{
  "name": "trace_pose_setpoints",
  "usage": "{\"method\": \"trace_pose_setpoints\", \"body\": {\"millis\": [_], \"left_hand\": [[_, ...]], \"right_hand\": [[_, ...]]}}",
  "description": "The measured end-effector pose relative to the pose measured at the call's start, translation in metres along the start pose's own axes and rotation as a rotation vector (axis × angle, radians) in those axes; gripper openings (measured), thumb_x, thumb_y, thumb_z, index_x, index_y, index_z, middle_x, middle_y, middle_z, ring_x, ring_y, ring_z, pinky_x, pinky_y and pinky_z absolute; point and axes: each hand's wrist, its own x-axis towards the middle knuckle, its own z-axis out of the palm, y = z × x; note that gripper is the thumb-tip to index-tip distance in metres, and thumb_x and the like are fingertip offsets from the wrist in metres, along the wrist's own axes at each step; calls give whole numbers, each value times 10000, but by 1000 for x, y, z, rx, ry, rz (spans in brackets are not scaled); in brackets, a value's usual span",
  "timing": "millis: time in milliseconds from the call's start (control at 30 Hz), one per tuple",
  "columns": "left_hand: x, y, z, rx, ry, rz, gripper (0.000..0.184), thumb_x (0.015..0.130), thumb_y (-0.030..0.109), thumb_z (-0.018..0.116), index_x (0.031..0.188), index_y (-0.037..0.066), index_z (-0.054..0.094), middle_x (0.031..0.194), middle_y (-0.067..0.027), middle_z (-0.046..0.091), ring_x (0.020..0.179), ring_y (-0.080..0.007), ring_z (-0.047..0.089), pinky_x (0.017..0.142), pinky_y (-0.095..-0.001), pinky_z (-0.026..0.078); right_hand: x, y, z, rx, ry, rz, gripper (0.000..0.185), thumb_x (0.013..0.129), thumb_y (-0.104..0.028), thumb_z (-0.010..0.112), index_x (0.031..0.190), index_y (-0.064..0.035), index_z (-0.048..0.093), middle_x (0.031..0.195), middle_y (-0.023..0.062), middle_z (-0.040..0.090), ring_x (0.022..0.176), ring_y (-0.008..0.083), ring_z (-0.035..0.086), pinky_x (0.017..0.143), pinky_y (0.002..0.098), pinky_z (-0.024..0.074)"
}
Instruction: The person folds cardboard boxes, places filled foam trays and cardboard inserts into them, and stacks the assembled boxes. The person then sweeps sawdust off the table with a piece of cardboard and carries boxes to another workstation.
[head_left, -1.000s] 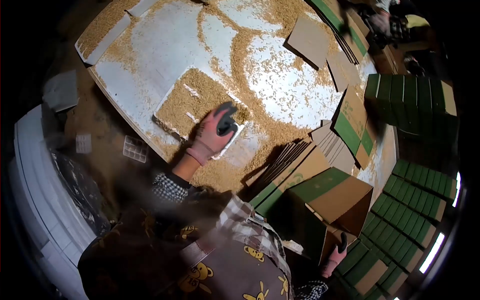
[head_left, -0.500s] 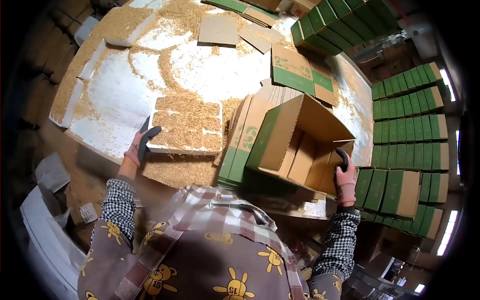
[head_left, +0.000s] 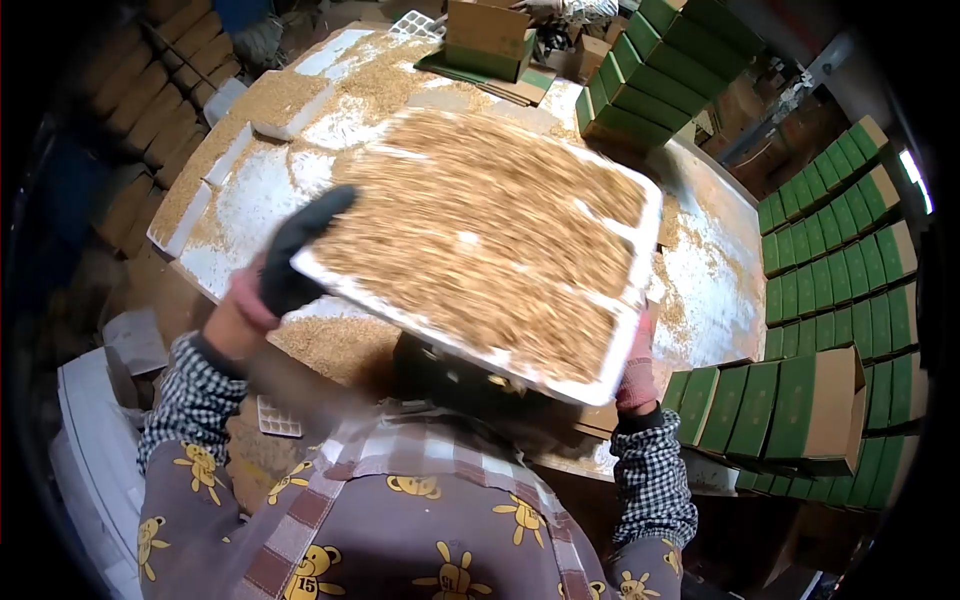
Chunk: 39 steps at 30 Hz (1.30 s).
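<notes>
A white tray [head_left: 607, 385] packed with tan wood-shaving-like flakes is held up in front of me, tilted and blurred by motion. My left hand [head_left: 295, 250], in a pink and black glove, grips its left edge with the thumb over the rim. At the right edge, my right hand [head_left: 638, 370] holds the tray, its fingers mostly hidden behind it. Under the tray's near edge shows a dark green surface [head_left: 450, 375], and most of what lies beneath is covered. Loose flakes [head_left: 335, 345] lie on the white table [head_left: 240, 190].
Rows of green and brown cardboard boxes [head_left: 835, 270] stand at the right. More green boxes [head_left: 650, 75] are stacked on the table's far right. An open carton [head_left: 488, 45] stands at the back, near a white compartment tray [head_left: 415, 25]. White walls [head_left: 190, 215] edge the flakes at left.
The tray has come up off the table and moved right, close to my face. My right hand has left the open cardboard box and taken the tray's right edge.
</notes>
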Motion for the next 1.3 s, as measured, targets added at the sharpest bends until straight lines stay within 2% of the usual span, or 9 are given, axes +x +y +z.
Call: {"method": "trace_pose_setpoints", "body": {"millis": [133, 200, 400, 533, 733, 867, 1133, 1233, 1300], "left_hand": [[52, -8, 61, -193, -89, -5, 556, 856, 63, 662, 1363, 37, 435, 1372, -165, 480, 1263, -274, 483, 1065, -396, 391], [58, -19, 66, 76, -77, 68, 528, 867, 62, 646, 1355, 44, 447, 1364, -163, 490, 1278, -296, 467, 1077, -410, 368], [98, 24, 68, -406, -91, -1047, 488, 902, 259, 627, 1353, 125, 495, 1189, -106, 605, 1068, -193, 579, 933, -307, 450], [114, 14, 89, 313, -581, -1010, 543, 841, 327, 678, 1307, 89, 530, 896, -107, 679, 799, -168, 630, 692, -302, 496], [130, 16, 121, 823, -802, -846, 326, 837, 366, 563, 898, 48, 596, 789, -155, 655, 811, -318, 637, 832, -403, 471], [113, 6, 119, 832, -659, -842, 282, 804, 333, 651, 971, 110, 609, 814, -139, 665, 808, -332, 647, 717, -433, 502], [100, 5, 127, 950, -613, -664, 211, 844, 281, 597, 894, 77, 603, 814, -107, 661, 826, -280, 656, 726, -392, 510], [90, -1, 103, 760, -197, -269, 259, 857, 252, 597, 1016, 52, 635, 846, -131, 668, 773, -273, 649, 691, -386, 502], [99, 9, 80, 363, 261, -232, 273, 868, 134, 583, 1117, 27, 623, 842, -115, 669, 716, -204, 637, 619, -324, 489]], "right_hand": [[-43, -31, -15, 857, -182, 351, 488, 963, -317, 518, 1348, -38, 409, 1248, 138, 560, 1104, 237, 571, 932, 333, 476], [-27, -36, -30, -266, -199, 114, 727, 779, -118, 728, 1387, -5, 346, 1321, 153, 511, 1197, 244, 518, 975, 341, 436], [-5, -55, -22, -511, -273, -453, 999, 718, -212, 778, 1508, -129, 173, 1450, 183, 364, 1312, 269, 404, 1052, 365, 381], [73, -48, -67, 349, -73, 45, 787, 777, -255, 758, 1440, -100, 364, 1280, 181, 531, 1036, 190, 576, 893, 300, 483], [320, 258, -132, -1151, -493, 416, 823, 661, -463, 807, 1295, -16, 533, 1233, 220, 591, 1272, 289, 471, 1016, 384, 405], [285, 193, -133, -638, 123, 554, 799, 626, -398, 830, 1233, 37, 544, 1246, 231, 578, 1190, 321, 541, 996, 362, 438], [93, -96, -102, -330, 433, -402, 216, 770, -41, 663, 984, -20, 658, 895, 81, 682, 739, 151, 632, 685, 252, 499], [10, -141, 14, -884, -76, -1075, 357, 663, -79, 715, 1006, -94, 615, 999, 104, 619, 836, 258, 640, 708, 337, 529], [-15, -112, 69, -1179, -619, -726, 389, 672, -243, 714, 1041, -165, 620, 938, 92, 582, 917, 299, 622, 702, 396, 516]]}}
